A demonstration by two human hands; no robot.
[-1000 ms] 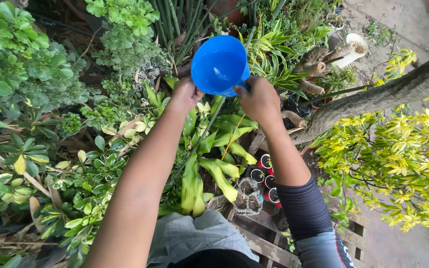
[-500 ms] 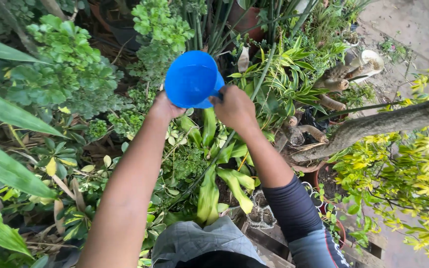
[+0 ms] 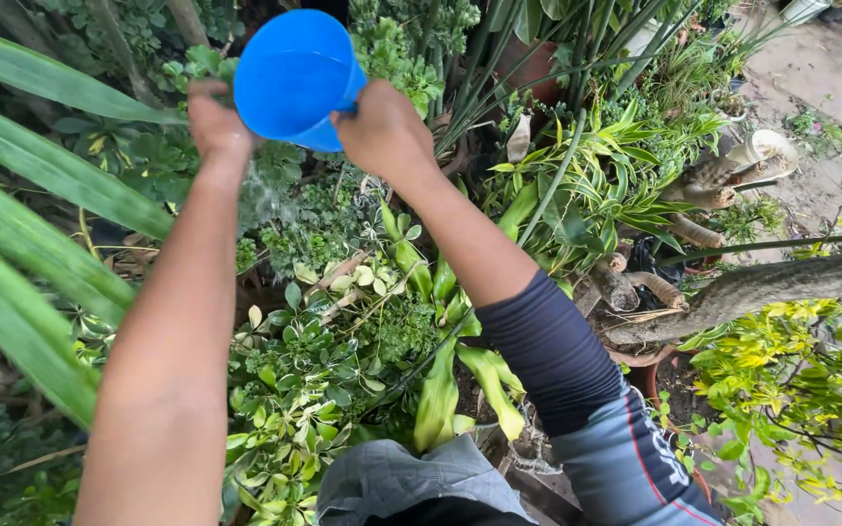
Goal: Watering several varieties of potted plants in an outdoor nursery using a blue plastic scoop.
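Observation:
A round blue plastic cup (image 3: 294,76) is held up over a bed of green plants, its open mouth facing me. My right hand (image 3: 382,131) grips its handle on the right side. My left hand (image 3: 214,122) is curled against the cup's left rim. A thin spray of water (image 3: 265,195) falls below my left wrist onto small-leaved plants (image 3: 314,229). Both arms stretch forward; the right one wears a dark sleeve (image 3: 577,380).
Long broad green leaves (image 3: 31,253) cross the left side. Yellow-green striped plants (image 3: 587,195) and a thick branch (image 3: 762,287) lie to the right, with a yellow-leaved bush (image 3: 801,390) below it. A paved path (image 3: 830,88) runs at the top right.
Both hands and the blue cup have moved left and farther forward over the plants. Water now falls from the cup's left side.

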